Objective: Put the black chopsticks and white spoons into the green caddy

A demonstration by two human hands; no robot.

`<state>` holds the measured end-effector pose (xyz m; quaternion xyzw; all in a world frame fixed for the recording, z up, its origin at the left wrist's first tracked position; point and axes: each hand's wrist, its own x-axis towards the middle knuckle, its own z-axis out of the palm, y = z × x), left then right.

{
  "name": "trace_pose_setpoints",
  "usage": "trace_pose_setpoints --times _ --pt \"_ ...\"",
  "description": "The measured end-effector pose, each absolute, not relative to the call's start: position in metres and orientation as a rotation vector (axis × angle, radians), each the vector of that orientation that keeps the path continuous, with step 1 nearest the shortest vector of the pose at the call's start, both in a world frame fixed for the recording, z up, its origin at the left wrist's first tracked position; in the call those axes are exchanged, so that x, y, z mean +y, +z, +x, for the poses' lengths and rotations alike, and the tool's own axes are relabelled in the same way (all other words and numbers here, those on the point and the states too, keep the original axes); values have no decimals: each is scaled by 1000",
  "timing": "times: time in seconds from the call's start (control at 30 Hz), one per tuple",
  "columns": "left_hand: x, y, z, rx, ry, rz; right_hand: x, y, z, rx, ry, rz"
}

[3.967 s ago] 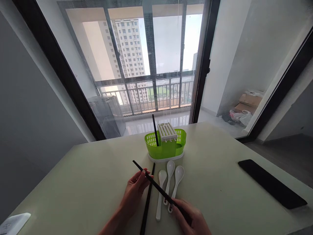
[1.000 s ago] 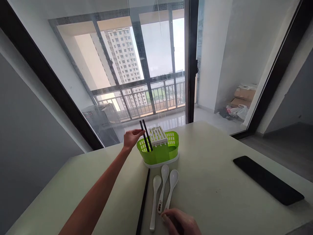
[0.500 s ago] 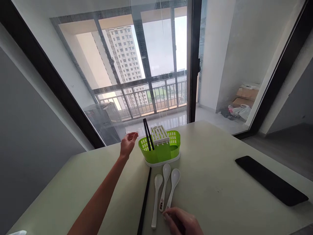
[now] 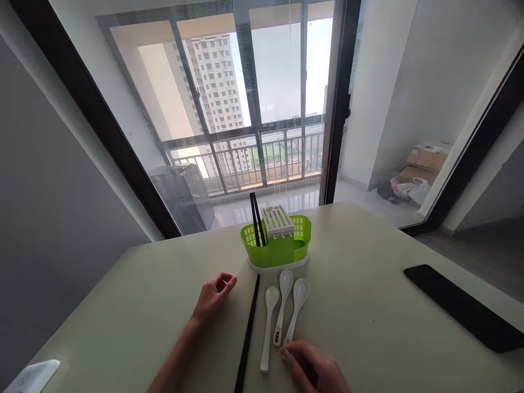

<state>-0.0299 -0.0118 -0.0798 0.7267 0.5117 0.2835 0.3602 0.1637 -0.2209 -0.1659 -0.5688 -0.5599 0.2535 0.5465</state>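
Note:
A green plastic cutlery caddy (image 4: 272, 254) with a white slotted top (image 4: 278, 220) stands on a white base. Two black chopsticks (image 4: 257, 221) lean upright in its left compartment. My left hand (image 4: 215, 295) hovers over or rests on the table, left of a lone black chopstick (image 4: 249, 333), its fingers curled together around nothing. Three white spoons lie side by side: a left spoon (image 4: 268, 327), a middle spoon (image 4: 281, 311) and a right spoon (image 4: 297, 308). My right hand (image 4: 315, 367) is closed, fingertips over the right spoon's handle end; no clear grip on it shows.
The pale table (image 4: 356, 284) carries a long black flat object (image 4: 462, 305) at the right and a white object (image 4: 39, 376) at the near left corner. Beyond the far edge stands a glass door (image 4: 282, 82). Cardboard and bags (image 4: 417, 174) lie on the floor at right.
A second chopstick, earlier between both hands, now stands in the caddy beside the first. My left hand let go of it and came back toward me. The right hand stays by the spoon handles.

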Motion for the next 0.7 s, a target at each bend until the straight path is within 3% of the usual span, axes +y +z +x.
trace_pose_setpoints --times 0.33,0.7 --pt "-43 -85 -19 1142 511 2421 -223 -168 166 -1343 610 -1351" --pt "-12 -77 -46 1194 376 2384 -224 -166 169 -1362 667 -1377"
